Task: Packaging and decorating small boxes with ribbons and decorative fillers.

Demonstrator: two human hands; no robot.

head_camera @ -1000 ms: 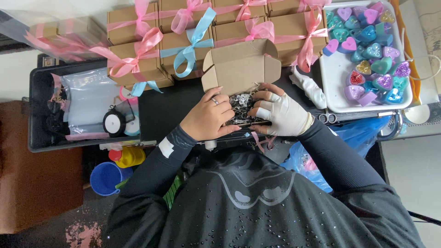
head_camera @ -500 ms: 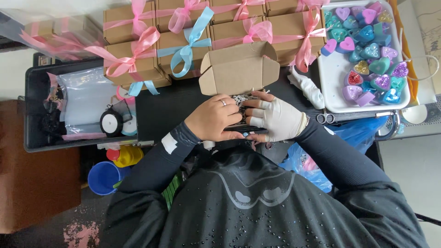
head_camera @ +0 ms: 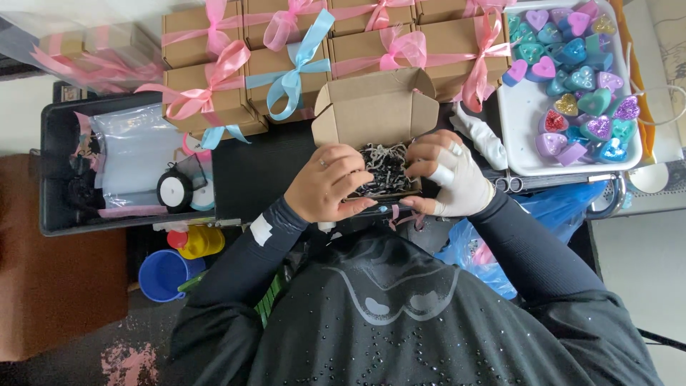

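A dark bench [head_camera: 243, 171] carries everything. At its far edge stand closed brown cardboard gift boxes tied with pink ribbon bows [head_camera: 207, 96], one among them with a pale blue bow [head_camera: 291, 75]. To the right sits a white tray [head_camera: 525, 136] of glittery heart-shaped pieces [head_camera: 579, 78]; to the left, a black bin [head_camera: 53, 171] holding clear plastic bags [head_camera: 132, 146] and a ribbon spool [head_camera: 174, 191]. At the middle, near the person, lies an open brown cardboard box [head_camera: 375, 114], lid tilted back, filled with black shredded paper [head_camera: 386, 168]. The bare left hand [head_camera: 325, 189] curls over the box's left side, fingers pressing the shred. The white-gloved right hand [head_camera: 454, 179] grips the right side, fingers bent onto the filling.
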